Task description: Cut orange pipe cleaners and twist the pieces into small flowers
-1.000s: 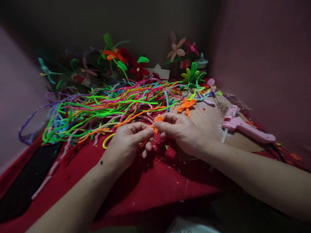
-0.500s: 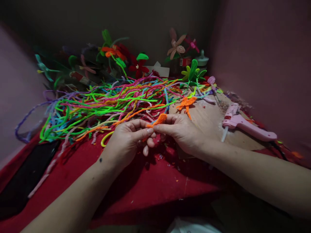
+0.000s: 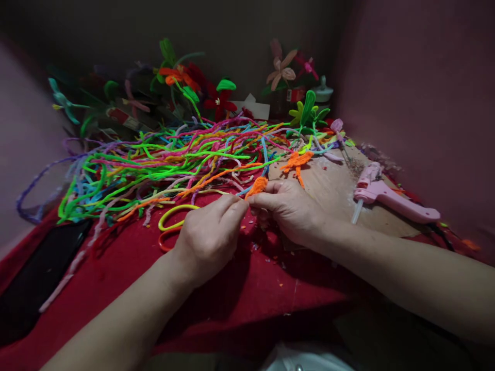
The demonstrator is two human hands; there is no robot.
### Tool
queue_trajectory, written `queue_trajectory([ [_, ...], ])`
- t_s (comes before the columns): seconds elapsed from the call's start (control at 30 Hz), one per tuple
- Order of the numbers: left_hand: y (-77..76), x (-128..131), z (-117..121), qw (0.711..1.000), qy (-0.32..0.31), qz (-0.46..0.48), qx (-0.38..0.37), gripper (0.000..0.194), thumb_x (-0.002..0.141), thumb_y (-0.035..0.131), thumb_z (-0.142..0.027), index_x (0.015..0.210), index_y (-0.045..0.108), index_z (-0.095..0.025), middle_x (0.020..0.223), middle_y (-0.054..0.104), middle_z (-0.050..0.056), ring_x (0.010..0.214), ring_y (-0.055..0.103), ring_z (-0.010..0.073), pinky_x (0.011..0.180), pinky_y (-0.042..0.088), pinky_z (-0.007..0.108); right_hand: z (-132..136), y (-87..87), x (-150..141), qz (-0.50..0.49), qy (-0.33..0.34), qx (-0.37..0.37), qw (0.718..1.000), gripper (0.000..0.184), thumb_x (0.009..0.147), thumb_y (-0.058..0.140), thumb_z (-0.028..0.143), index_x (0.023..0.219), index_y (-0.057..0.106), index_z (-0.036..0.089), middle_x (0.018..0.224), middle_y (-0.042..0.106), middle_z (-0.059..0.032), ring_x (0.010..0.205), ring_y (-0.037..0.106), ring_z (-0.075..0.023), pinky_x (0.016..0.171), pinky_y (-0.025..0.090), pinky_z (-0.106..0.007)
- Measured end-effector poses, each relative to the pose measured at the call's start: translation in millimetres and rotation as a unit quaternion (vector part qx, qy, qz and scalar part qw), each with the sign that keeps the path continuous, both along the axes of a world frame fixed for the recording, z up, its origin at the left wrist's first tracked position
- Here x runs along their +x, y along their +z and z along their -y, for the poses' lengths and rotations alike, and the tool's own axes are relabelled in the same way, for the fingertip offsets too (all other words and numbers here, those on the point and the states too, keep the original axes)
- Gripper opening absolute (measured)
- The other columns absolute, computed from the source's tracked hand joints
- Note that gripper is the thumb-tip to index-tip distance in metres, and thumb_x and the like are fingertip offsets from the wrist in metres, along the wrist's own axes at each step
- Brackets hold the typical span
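Note:
My left hand [image 3: 209, 234] and my right hand [image 3: 288, 208] meet at the middle of the red cloth [image 3: 240, 293]. Both pinch a short orange pipe cleaner piece [image 3: 257, 185] bent into a small loop, the loop sticking up just above my right thumb. My left hand is turned palm down, its fingertips closed against the stem of the piece. Behind the hands spreads a big heap of loose pipe cleaners [image 3: 166, 159] in green, pink, orange, blue and purple. A finished orange pipe cleaner shape [image 3: 296, 162] lies on the cardboard sheet [image 3: 332, 190] beyond my right hand.
A pink glue gun [image 3: 386, 196] lies on the cardboard at right. Pipe cleaner flowers [image 3: 216, 100] stand along the back wall beside a small bottle [image 3: 322, 95]. A yellow loop [image 3: 176, 216] lies left of my left hand. A black flat object [image 3: 38, 278] rests at left.
My left hand has rolled from palm up to palm down while still pinching the orange piece. The orange loop has risen a little above my right fingers.

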State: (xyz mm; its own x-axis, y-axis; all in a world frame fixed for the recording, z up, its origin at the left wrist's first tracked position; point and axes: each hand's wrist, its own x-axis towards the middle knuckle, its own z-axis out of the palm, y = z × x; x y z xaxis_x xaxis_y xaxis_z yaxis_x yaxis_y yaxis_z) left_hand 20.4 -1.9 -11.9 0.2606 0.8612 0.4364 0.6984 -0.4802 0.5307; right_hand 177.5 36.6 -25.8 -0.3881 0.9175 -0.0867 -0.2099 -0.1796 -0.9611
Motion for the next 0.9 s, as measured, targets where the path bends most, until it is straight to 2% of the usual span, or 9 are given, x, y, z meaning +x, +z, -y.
queue_trajectory([
  [0.1, 10.7, 1.1, -0.5, 0.982, 0.022, 0.149, -0.110, 0.013, 0.076, 0.061, -0.026, 0.083, 0.068, -0.019, 0.073, 0.068, 0.005, 0.068, 0.062, 0.0174, 0.064, 0.049, 0.025, 1.9, 5.3, 2.0, -0.024, 0.015, 0.023, 0.999, 0.012, 0.070, 0.061, 0.020, 0.062, 0.054, 0.016, 0.050, 0.048, 0.0058, 0.042, 0.039, -0.0054, 0.040, 0.028, -0.020],
  [0.2, 17.0, -1.1, -7.3, 0.887, -0.009, 0.330, -0.324, 0.014, 0.078, 0.059, -0.031, 0.079, 0.064, -0.017, 0.056, 0.062, 0.001, 0.046, 0.055, 0.0127, 0.042, 0.044, 0.021, 5.1, 12.8, 3.3, -0.024, 0.022, 0.072, 0.997, 0.004, 0.072, 0.059, 0.015, 0.068, 0.059, 0.014, 0.062, 0.056, 0.0035, 0.054, 0.049, -0.0066, 0.053, 0.039, -0.020],
  [0.27, 16.7, -5.1, -12.6, 0.824, -0.045, 0.376, -0.422, 0.013, 0.076, 0.062, -0.028, 0.075, 0.062, -0.015, 0.058, 0.062, 0.001, 0.041, 0.053, 0.0106, 0.035, 0.041, 0.019, 7.2, 16.3, 3.9, 0.002, 0.031, 0.108, 0.994, 0.007, 0.074, 0.055, 0.012, 0.070, 0.060, 0.014, 0.066, 0.060, 0.0016, 0.061, 0.053, -0.0080, 0.061, 0.042, -0.021],
  [0.37, 15.2, -9.8, -16.0, 0.795, -0.073, 0.373, -0.472, 0.014, 0.075, 0.064, -0.026, 0.071, 0.061, -0.013, 0.064, 0.063, 0.003, 0.042, 0.054, 0.0094, 0.033, 0.040, 0.018, 9.6, 18.5, 4.8, 0.026, 0.040, 0.150, 0.988, 0.011, 0.076, 0.052, 0.010, 0.072, 0.061, 0.014, 0.068, 0.061, 0.0013, 0.063, 0.055, -0.0080, 0.063, 0.043, -0.021],
  [0.47, 16.1, -7.8, -12.5, 0.817, -0.074, 0.333, -0.465, 0.016, 0.077, 0.061, -0.030, 0.072, 0.060, -0.014, 0.063, 0.061, 0.002, 0.042, 0.052, 0.0093, 0.035, 0.040, 0.019, 10.4, 18.4, 5.5, 0.046, 0.027, 0.171, 0.984, 0.011, 0.077, 0.051, 0.010, 0.072, 0.060, 0.014, 0.068, 0.061, 0.0016, 0.062, 0.054, -0.0082, 0.062, 0.042, -0.021],
  [0.53, 15.8, -3.5, -8.5, 0.873, -0.049, 0.270, -0.403, 0.016, 0.079, 0.059, -0.032, 0.074, 0.059, -0.017, 0.060, 0.059, 0.001, 0.044, 0.052, 0.0106, 0.039, 0.040, 0.021, 9.8, 17.3, 5.3, 0.057, 0.012, 0.170, 0.984, 0.009, 0.076, 0.052, 0.012, 0.071, 0.060, 0.014, 0.067, 0.059, 0.0018, 0.061, 0.052, -0.0084, 0.059, 0.040, -0.021],
  [0.67, 7.6, 2.6, -1.7, 0.996, 0.042, 0.009, -0.073, 0.014, 0.079, 0.056, -0.028, 0.071, 0.062, -0.019, 0.061, 0.056, 0.002, 0.055, 0.049, 0.0127, 0.053, 0.036, 0.023, 5.8, 10.3, 1.8, 0.037, -0.019, 0.105, 0.994, 0.007, 0.072, 0.057, 0.017, 0.065, 0.055, 0.015, 0.057, 0.051, 0.0050, 0.049, 0.042, -0.0063, 0.046, 0.032, -0.020],
  [0.77, 0.3, 2.7, 1.1, 0.987, 0.060, -0.138, 0.049, 0.016, 0.080, 0.054, -0.025, 0.069, 0.064, -0.020, 0.063, 0.055, 0.004, 0.057, 0.044, 0.0139, 0.055, 0.030, 0.025, 2.3, 2.7, -1.7, 0.009, -0.021, 0.014, 1.000, 0.018, 0.069, 0.061, 0.023, 0.058, 0.048, 0.018, 0.044, 0.042, 0.0070, 0.039, 0.034, -0.0065, 0.038, 0.023, -0.022],
  [0.9, 2.0, 3.3, 0.7, 0.994, 0.054, -0.088, 0.019, 0.014, 0.080, 0.055, -0.027, 0.076, 0.066, -0.020, 0.068, 0.059, 0.004, 0.060, 0.048, 0.0146, 0.060, 0.033, 0.026, -0.1, -1.5, -3.4, -0.037, -0.010, -0.004, 0.999, 0.016, 0.067, 0.064, 0.023, 0.060, 0.051, 0.017, 0.045, 0.044, 0.0070, 0.039, 0.035, -0.0062, 0.038, 0.024, -0.021],
])
